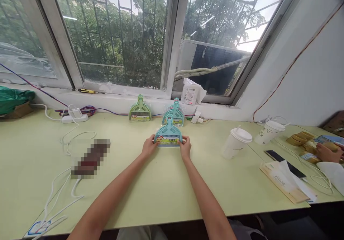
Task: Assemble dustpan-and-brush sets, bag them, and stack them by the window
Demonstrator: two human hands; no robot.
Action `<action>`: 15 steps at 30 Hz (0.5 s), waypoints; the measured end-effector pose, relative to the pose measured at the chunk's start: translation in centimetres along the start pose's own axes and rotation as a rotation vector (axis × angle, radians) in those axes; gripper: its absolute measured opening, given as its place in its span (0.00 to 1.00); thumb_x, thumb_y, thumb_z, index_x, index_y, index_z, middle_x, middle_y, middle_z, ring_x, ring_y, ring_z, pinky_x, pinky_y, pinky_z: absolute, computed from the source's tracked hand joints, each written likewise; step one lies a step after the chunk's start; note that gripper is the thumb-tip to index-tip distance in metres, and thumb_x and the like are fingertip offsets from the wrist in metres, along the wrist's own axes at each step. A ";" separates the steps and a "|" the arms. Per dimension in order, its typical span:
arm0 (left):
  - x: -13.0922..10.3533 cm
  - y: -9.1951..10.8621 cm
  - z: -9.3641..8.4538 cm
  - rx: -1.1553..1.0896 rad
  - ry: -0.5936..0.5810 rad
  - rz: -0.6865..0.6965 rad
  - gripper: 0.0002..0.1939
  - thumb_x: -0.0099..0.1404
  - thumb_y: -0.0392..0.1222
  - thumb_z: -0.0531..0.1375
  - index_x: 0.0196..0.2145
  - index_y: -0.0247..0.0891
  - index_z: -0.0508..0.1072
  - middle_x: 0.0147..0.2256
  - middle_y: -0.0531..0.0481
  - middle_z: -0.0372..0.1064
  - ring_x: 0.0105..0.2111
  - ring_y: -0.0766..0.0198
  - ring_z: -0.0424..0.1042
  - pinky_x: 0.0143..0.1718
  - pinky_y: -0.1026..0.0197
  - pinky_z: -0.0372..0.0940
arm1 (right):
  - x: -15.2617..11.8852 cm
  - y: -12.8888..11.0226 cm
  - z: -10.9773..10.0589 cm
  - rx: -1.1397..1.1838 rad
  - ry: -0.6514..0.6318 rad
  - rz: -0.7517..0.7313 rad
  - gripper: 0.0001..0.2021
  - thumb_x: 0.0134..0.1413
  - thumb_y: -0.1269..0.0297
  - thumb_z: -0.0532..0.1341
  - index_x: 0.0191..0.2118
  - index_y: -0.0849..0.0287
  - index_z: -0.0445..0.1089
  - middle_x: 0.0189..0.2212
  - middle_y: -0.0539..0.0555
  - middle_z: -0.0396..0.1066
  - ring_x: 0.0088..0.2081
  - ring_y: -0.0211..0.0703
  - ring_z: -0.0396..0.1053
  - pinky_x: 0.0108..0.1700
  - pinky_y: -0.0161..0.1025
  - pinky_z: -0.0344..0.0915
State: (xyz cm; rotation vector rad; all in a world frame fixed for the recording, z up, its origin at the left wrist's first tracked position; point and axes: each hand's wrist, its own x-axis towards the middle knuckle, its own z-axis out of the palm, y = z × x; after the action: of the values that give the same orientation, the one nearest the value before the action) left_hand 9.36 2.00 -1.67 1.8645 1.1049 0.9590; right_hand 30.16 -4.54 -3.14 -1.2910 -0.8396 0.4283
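Note:
A blue mini dustpan-and-brush set (169, 132) in clear wrapping stands upright on the table, its handle pointing up. My left hand (149, 145) grips its lower left corner, and my right hand (185, 147) grips the lower right one. Right behind it stands a stack of blue dustpan sets (176, 107), partly hidden by the one I hold. To the left of that stack, a stack of green dustpan sets (140, 110) leans near the wall.
Two white lidded cups (236, 143) stand to the right, near a tissue pack (283, 182) and a black phone (285, 164). Another person's hand (328, 153) is at tape rolls, far right. White cables and a power strip (74, 118) lie left. A screwdriver (86, 90) rests on the sill.

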 end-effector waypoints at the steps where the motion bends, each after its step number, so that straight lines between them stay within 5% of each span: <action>1: 1.2 -0.1 0.3 0.040 0.006 0.032 0.21 0.57 0.40 0.60 0.50 0.43 0.69 0.40 0.47 0.74 0.34 0.57 0.71 0.39 0.58 0.64 | 1.0 0.2 0.1 -0.024 -0.002 -0.018 0.18 0.38 0.57 0.65 0.37 0.57 0.63 0.32 0.50 0.73 0.29 0.39 0.70 0.32 0.35 0.64; 5: 6.3 -0.6 2.1 0.074 0.093 0.150 0.20 0.56 0.37 0.59 0.48 0.41 0.70 0.45 0.46 0.71 0.44 0.55 0.69 0.47 0.55 0.62 | 5.8 1.4 0.9 -0.083 0.005 -0.123 0.17 0.42 0.55 0.63 0.38 0.57 0.62 0.32 0.52 0.72 0.32 0.44 0.71 0.36 0.39 0.65; 9: 11.4 -1.9 5.1 0.113 0.206 0.227 0.27 0.57 0.33 0.56 0.56 0.38 0.63 0.61 0.40 0.54 0.61 0.52 0.53 0.59 0.51 0.53 | 10.6 3.8 2.6 -0.169 0.071 -0.226 0.18 0.45 0.53 0.59 0.41 0.58 0.63 0.41 0.58 0.70 0.45 0.49 0.68 0.48 0.46 0.63; 15: 16.7 -3.8 8.0 0.191 0.250 0.217 0.34 0.63 0.36 0.51 0.65 0.36 0.45 0.67 0.38 0.34 0.67 0.52 0.34 0.62 0.46 0.47 | 15.1 7.5 6.0 -0.327 0.111 -0.325 0.28 0.55 0.56 0.50 0.59 0.66 0.55 0.63 0.68 0.48 0.67 0.53 0.39 0.63 0.57 0.43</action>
State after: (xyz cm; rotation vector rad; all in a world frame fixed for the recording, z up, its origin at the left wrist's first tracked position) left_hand 20.74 16.70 -4.73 2.0939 1.1916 1.2766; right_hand 36.69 11.98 -5.44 -1.4291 -1.0328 -0.0419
